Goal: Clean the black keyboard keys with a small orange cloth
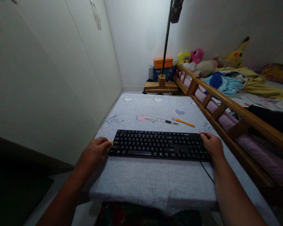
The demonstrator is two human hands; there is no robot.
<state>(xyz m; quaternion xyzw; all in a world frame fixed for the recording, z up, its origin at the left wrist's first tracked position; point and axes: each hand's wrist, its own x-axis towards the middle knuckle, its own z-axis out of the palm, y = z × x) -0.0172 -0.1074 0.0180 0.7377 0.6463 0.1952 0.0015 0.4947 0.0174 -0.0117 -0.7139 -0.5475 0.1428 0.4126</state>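
One keyboard (159, 145) lies flat between your two hands, its long axis running from the fingers of one to those of the other, its space-bar edge towards you. It sits just to the right of your left fingertips, and its far right corner meets your right fingers. Your left hand (95, 152) has thumb and finger pinched together on a small yellow piece (112, 144) at the keyboard's left end. Your right hand (212, 145) touches the right end with its fingers bent; you cannot tell from here how tightly they close. A cable (206, 172) trails towards you, left of your right wrist. Beyond your fingertips, on the cloth (136, 175), lie swabs (150, 119), a dark-handled tool (168, 121) and a brush (184, 122).
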